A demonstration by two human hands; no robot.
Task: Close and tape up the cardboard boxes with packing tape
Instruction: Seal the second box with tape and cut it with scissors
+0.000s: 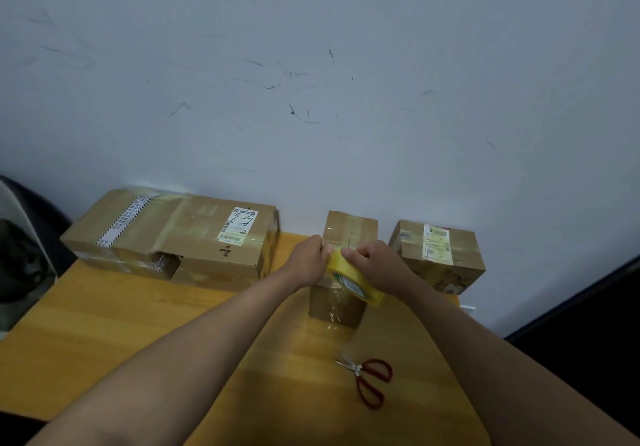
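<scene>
A small cardboard box [349, 230] stands in the middle of the wooden table, its flaps closed and glossy tape on its top and front. Over its near top edge my right hand [375, 265] grips a yellow roll of packing tape [356, 281], thumb on the roll's outer face. My left hand [310, 260] pinches at the roll's left edge, where the tape's end seems to be; the end itself is too small to make out. A loose clear strip of tape hangs down the box's front toward the table.
Red-handled scissors [369, 378] lie on the table [104, 324] in front of the box. A large labelled box [180, 237] stands at the back left and a smaller labelled box [438, 255] at the back right, against the wall. The table's right edge drops off past my right arm.
</scene>
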